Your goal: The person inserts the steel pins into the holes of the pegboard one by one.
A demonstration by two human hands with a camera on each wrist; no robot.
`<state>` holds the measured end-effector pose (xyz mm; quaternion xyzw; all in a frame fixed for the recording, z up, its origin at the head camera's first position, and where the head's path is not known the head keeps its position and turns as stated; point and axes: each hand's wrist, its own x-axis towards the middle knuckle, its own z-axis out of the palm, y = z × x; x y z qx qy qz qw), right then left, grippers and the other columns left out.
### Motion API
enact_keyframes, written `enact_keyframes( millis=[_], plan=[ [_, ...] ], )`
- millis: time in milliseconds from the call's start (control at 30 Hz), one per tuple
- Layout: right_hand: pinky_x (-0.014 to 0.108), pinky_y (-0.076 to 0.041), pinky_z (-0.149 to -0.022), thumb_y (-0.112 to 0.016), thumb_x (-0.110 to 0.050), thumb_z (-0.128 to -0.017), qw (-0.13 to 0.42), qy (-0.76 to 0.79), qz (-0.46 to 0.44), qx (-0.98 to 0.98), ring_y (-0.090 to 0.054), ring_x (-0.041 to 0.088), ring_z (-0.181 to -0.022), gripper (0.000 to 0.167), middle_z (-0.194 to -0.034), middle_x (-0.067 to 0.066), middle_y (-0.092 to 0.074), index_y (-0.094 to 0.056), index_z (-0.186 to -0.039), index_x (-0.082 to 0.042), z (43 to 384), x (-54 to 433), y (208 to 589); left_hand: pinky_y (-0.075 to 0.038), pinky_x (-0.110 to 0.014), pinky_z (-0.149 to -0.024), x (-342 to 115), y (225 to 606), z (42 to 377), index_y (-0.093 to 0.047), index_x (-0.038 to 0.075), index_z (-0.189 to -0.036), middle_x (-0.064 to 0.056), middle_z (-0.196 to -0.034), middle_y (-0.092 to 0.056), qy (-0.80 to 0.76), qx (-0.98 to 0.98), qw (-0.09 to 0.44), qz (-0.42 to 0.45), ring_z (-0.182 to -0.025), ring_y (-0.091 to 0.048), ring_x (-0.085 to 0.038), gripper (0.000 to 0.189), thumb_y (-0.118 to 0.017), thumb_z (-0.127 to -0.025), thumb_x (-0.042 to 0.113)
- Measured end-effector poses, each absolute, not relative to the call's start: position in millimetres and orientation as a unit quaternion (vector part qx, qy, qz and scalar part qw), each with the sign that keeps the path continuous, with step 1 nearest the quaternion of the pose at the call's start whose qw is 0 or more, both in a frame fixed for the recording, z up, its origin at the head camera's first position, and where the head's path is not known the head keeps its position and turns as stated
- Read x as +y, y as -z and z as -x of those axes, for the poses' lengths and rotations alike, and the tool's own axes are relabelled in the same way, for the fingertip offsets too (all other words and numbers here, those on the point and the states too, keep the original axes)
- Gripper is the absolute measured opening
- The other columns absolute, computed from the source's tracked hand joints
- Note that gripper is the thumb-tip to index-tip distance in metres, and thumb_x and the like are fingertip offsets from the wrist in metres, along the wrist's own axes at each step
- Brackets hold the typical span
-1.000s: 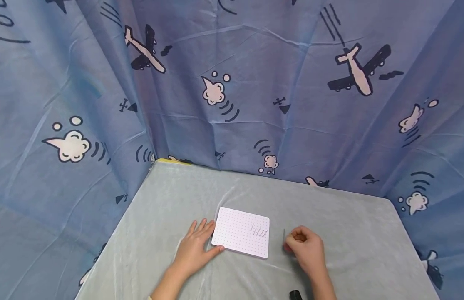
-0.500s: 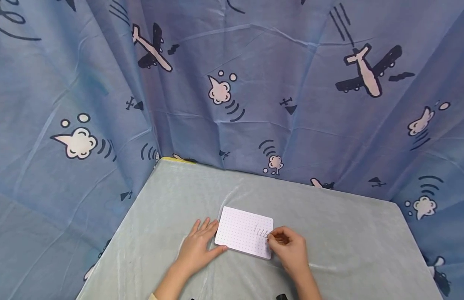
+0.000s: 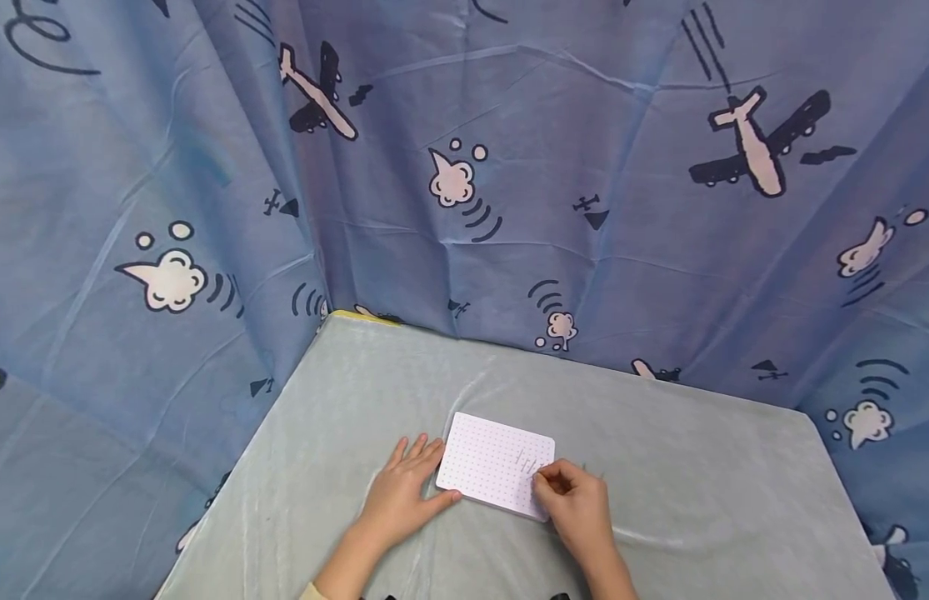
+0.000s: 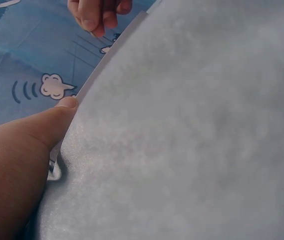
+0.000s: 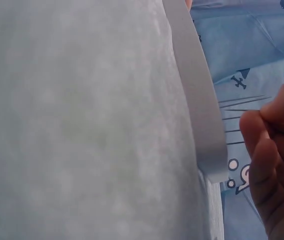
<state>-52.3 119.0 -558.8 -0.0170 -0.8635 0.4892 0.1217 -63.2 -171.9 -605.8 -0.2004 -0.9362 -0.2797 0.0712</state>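
– Head view?
– The board (image 3: 482,471) lies on the table (image 3: 322,458), long axis left to right, right end nearer you; your left hand (image 3: 402,497) is spread at its left end
– Left wrist?
– Your thumb (image 4: 52,122) touches its edge
– Right wrist?
– Your right hand (image 5: 281,167) pinches a pin (image 5: 244,110); other pins (image 5: 235,131) point up from the board

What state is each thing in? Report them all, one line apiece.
White board: lying flat
Standing pins: upright in the board, some leaning
Left hand: spread, thumb at board's edge
Right hand: pinching a pin at the board's right end
Tablecloth: spread, lightly wrinkled
Curtain: hanging, creased
Dark things: cut off by the frame, unclear
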Motion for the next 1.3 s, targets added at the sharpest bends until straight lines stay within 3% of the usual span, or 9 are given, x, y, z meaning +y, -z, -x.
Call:
enact_keyframes(
  millis=[633,1300],
  plan=[
    [0.013,-0.044,-0.049,-0.083,0.012,-0.079,0.163,-0.448,-0.016,-0.879,-0.054,0.003,-0.057,0.026,-0.065,-0.012,-0.064,-0.076,-0.075,-0.013,51.8,116.1,564.5,-0.024,-0.052,-0.135,-171.8,604.0,63.4,-0.062,0.010,-0.156,-0.007,-0.157,-0.062,0.279,-0.937,0.066,0.201,-0.153,-0.050,-0.033,0.083,-0.079,-0.093,0.062],
    [0.016,-0.045,-0.050,-0.082,0.009,-0.078,0.169,-0.406,-0.026,-0.898,-0.052,-0.001,-0.057,0.023,-0.063,-0.015,-0.061,-0.078,-0.076,-0.014,54.0,111.0,563.1,-0.025,-0.053,-0.134,-170.7,602.7,62.4,-0.063,0.009,-0.155,-0.007,-0.157,-0.062,0.278,-0.937,0.069,0.201,-0.153,-0.050,-0.033,0.084,-0.079,-0.093,0.063]
  ],
)
